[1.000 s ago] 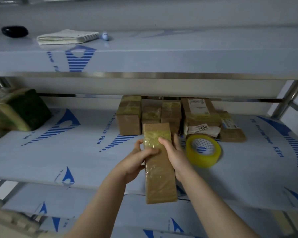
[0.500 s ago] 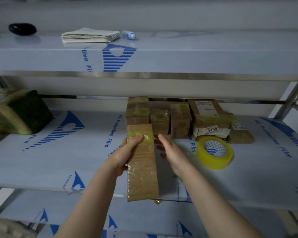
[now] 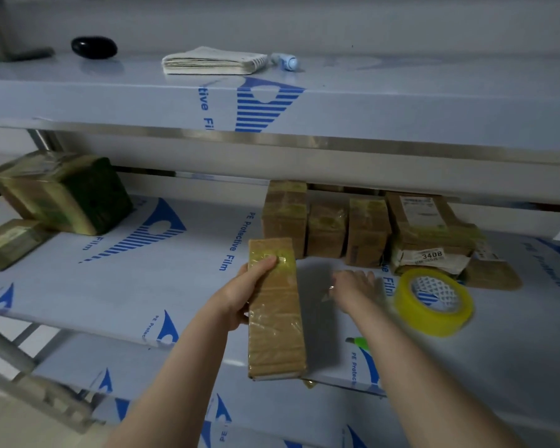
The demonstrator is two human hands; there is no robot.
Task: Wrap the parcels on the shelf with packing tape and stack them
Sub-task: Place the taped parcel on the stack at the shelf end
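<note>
Shelf (image 3: 143, 286) carries parcels (image 3: 327, 227) along its back edge, well apart from boxes (image 3: 62, 195) at left. Left hand (image 3: 236, 299) grips a long parcel (image 3: 275, 321), near end overhanging the front edge. Right hand (image 3: 353, 286), fingers extended and empty, hovers near the tape (image 3: 434, 302)

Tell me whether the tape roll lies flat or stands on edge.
Flat: the tape roll rests on the shelf on one side, its core hole facing up.
</note>
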